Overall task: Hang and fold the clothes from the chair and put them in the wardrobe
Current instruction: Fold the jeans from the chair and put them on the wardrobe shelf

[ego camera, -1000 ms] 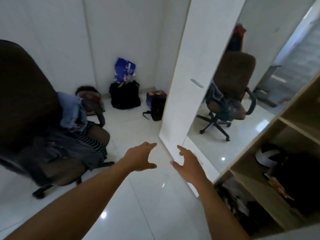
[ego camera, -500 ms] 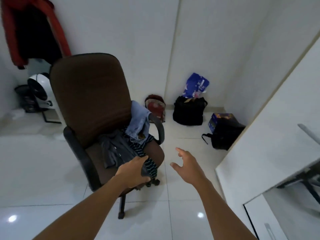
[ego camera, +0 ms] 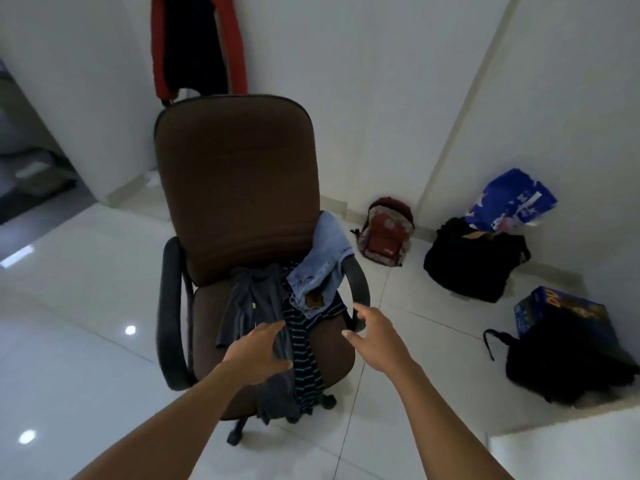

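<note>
Left hand (ego camera: 258, 353): fingers spread, palm down, resting on the dark grey garment (ego camera: 254, 306) at the front of the seat; the thumb curls toward the cloth, but a closed grip cannot be confirmed. 0.5 s ago this hand was at the front edge of the pile; it now lies further onto it.

Right hand (ego camera: 372, 336): open, fingers apart, holding nothing, in the air just beside the right armrest (ego camera: 358, 284). It has advanced from open floor to the chair's side since 0.5 s ago.

Between the 2 hands: a black shirt with teal stripes (ego camera: 306, 362) runs down the seat and hangs over its front edge, alongside the grey garment, which also hangs over. Beyond the right hand, light blue jeans (ego camera: 322, 261) are draped over the seat back's lower corner and the right armrest, lying on the striped shirt.

All 3 garments remain on the brown office chair (ego camera: 239, 181), which now sits closer and more central in view than 0.5 s ago.

Beyond the chair: a red and black jacket (ego camera: 197, 46) hangs on the wall. To the right of the right hand, on the white tiled floor (ego camera: 69, 358): a maroon backpack (ego camera: 386, 233), a black bag (ego camera: 474, 259) with a blue plastic bag (ego camera: 509, 200) on it, and a second black bag (ego camera: 568, 362) under a blue box (ego camera: 557, 306).
</note>
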Available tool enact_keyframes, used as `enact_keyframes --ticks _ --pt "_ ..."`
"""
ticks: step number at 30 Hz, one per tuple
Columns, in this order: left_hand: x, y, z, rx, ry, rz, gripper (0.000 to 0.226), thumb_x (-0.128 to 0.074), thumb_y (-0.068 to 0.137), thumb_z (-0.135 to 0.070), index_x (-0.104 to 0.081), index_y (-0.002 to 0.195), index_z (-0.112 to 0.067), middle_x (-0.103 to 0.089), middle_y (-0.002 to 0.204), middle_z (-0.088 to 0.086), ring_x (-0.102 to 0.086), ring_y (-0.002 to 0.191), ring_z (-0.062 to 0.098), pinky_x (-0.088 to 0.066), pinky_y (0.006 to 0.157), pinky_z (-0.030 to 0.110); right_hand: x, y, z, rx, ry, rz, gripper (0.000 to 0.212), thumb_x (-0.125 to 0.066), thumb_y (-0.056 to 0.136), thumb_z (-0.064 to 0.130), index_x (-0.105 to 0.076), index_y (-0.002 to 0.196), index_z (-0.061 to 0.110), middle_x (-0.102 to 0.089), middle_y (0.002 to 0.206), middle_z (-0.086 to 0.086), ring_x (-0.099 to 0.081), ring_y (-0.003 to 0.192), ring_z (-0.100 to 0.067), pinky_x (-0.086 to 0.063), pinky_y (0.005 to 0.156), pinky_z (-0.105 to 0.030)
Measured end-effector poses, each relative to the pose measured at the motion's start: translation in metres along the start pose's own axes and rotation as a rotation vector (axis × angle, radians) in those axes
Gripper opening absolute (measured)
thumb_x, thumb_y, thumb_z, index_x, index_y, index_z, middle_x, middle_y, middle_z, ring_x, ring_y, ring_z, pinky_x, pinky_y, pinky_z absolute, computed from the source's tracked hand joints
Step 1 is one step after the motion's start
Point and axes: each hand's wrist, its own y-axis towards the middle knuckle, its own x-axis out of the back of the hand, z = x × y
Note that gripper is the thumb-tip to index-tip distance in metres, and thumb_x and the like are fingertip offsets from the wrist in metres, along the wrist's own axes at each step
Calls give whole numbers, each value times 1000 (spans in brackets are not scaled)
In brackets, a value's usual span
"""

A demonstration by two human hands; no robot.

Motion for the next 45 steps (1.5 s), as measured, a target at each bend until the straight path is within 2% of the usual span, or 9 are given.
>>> enact_keyframes --ticks 8,11,20,30,34,38,40,42,45 --pt "-13 74 8 190 -179 -42 93 -67 83 -61 -18 157 -31 -34 157 0 -41 140 22 -44 105 39 -6 138 -3 137 -84 260 68 -65 96 34 -32 154 23 -39 155 -5 -41 140 -25 -39 113 -39" --pt "-18 111 16 239 -260 -57 93 -66 83 -61 -20 157 -28 -33 158 0 -35 144 22 -42 107 39 -12 183 0 187 -171 306 67 -64 96 33 -34 154 20 -41 153 -5 -41 140 -23 -37 110 -34" --pt "-38 182 24 397 -447 -15 87 -67 83 -58 -28 154 -25 -39 150 3 -47 133 24 -46 102 39 -30 284 -5 319 -439 532 60 -65 94 34 -42 149 21 -42 152 -3 -41 139 -26 -36 115 -42" --pt "-88 263 -2 718 -734 -128 85 -69 83 -53 -32 152 -23 -42 148 4 -50 130 25 -47 101 37 -97 399 -7 736 -818 912 44 -61 96 28 -51 139 32 -42 146 -1 -40 136 -27 -27 116 -50" --pt "-109 290 -25 904 -857 -192 79 -69 82 -52 -39 148 -23 -45 145 4 -52 126 26 -48 98 39 -127 425 -10 969 -1042 1049 31 -56 97 34 -63 127 38 -31 155 -3 -26 144 -29 -26 112 -53" --pt "-131 302 -47 1050 -984 -259 71 -69 82 -49 -44 144 -23 -48 140 4 -54 123 25 -48 97 39 -159 435 -16 940 -1293 1199 43 -57 96 35 -54 139 36 -9 166 3 -21 147 -32 -31 111 -53" --pt "-138 306 -57 1096 -1035 -288 71 -69 80 -49 -46 142 -24 -49 137 3 -54 121 24 -48 98 40 -167 440 -20 940 -1246 1241 50 -56 96 29 -48 146 28 -20 163 1 -36 140 -34 -40 107 -47" --pt "-142 312 -63 1126 -1079 -321 69 -69 80 -49 -47 140 -23 -50 136 3 -53 121 23 -48 99 40 -165 452 -18 905 -1002 1204 49 -61 94 23 -53 142 20 -39 154 -2 -48 131 -32 -45 104 -42" --pt "-145 327 -66 1129 -1143 -371 64 -70 82 -46 -49 138 -22 -51 132 2 -54 120 23 -48 98 39 -149 478 -4 829 -609 1043 39 -69 89 8 -64 128 4 -53 140 -8 -53 126 -25 -39 106 -26"
